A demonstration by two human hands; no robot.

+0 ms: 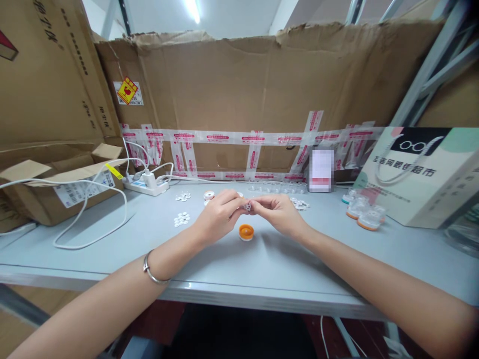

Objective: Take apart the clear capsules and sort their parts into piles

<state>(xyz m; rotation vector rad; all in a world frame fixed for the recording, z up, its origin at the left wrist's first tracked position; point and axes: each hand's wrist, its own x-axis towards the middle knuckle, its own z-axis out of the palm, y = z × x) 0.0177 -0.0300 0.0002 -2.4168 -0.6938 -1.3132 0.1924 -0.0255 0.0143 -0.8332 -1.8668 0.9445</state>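
On the left, small flat white pieces (pixel 182 219) lie in a bunch on the smooth grey table (pixel 213 267). Next, the left hand (pixel 220 213) pinches a tiny pale piece with dark spots (pixel 247 206). A round orange-and-white cup (pixel 246 232) sits below it, on the table. The right hand (pixel 279 213) pinches the piece's other side. Far right, clear plastic cups (pixel 368 214) stand by a paper bag (pixel 422 194)

Grey tabletop (pixel 224 267), orange cup (pixel 246 232), piles of white pieces (pixel 182 219), power strip (pixel 146 187), open cardboard box (pixel 48 198), paper bag (pixel 415 192)
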